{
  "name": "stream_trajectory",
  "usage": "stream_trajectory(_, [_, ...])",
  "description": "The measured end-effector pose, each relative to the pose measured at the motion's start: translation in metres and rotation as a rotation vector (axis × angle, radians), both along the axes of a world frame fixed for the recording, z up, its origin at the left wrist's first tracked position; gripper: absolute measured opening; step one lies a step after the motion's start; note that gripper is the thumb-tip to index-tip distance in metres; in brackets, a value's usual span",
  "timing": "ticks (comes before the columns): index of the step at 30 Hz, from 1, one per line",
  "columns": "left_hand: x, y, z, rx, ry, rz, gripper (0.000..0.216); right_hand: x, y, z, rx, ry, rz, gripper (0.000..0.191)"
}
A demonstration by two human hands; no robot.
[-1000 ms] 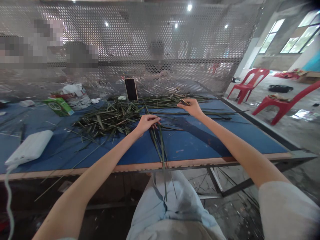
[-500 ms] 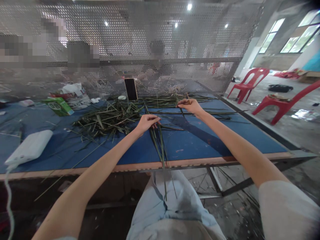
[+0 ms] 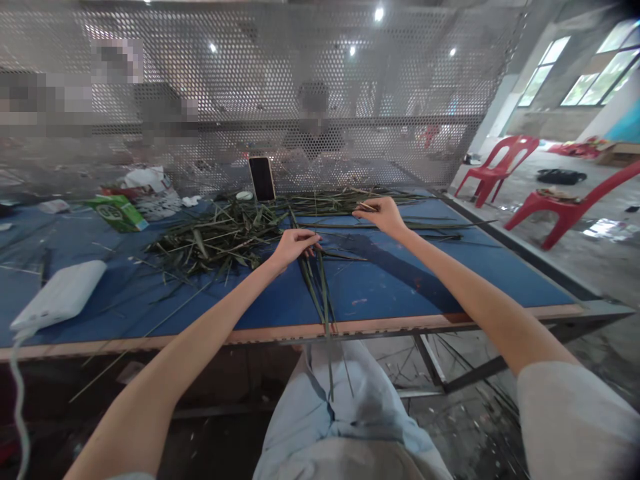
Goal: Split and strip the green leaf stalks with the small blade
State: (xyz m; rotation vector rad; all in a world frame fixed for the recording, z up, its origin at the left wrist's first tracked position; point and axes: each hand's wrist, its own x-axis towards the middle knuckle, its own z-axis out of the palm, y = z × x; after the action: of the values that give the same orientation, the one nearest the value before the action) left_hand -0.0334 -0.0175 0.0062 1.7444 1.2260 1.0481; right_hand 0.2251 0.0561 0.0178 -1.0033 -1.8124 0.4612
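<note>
pinching leaf strips in left hand, a slim object in right hand, the green packet bearing illegible markings.

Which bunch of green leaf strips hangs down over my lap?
The slim bunch at your left hand: its strips cross the table's near edge and end over your trousers. The tangled heap and the strips farther back don't reach your lap.

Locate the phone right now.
In the head view, the phone stands on end left of centre, towards the back of the blue table, in front of the perforated screen and just right of the small pale round object.
</note>
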Motion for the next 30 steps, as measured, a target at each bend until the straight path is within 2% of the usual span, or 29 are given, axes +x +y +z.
stream_trajectory(2, [0.0, 0.001, -0.001, 0.004, 0.001, -0.006, 0.031, 0.0, -0.001, 0.001, 0.039, -0.015, -0.036, 0.031])
stream_trajectory(6, [-0.002, 0.002, -0.003, 0.013, -0.004, -0.015, 0.031, -0.001, 0.004, 0.0, 0.04, 0.035, 0.008, 0.025])
stream_trajectory(15, [-0.003, 0.002, -0.002, 0.018, 0.004, -0.018, 0.035, 0.001, 0.012, -0.002, -0.103, 0.154, 0.124, 0.025])
stream_trajectory(20, [-0.003, 0.003, -0.003, 0.014, -0.006, -0.017, 0.033, 0.004, 0.012, -0.003, -0.067, 0.066, 0.127, 0.027])
stream_trajectory(22, [-0.002, 0.002, -0.003, 0.008, -0.016, -0.016, 0.033, 0.009, 0.012, -0.001, -0.021, -0.053, 0.025, 0.027])
stream_trajectory(26, [-0.001, 0.001, -0.002, -0.011, -0.041, -0.009, 0.034, 0.033, 0.012, 0.004, 0.209, -0.283, -0.349, 0.025])
stream_trajectory(28, [-0.001, 0.001, -0.003, -0.029, -0.075, -0.003, 0.033, 0.046, 0.013, 0.004, 0.257, -0.34, -0.441, 0.028])
stream_trajectory(30, [-0.002, 0.002, -0.003, -0.057, -0.117, 0.012, 0.033, 0.055, 0.015, 0.003, 0.242, -0.36, -0.493, 0.028])
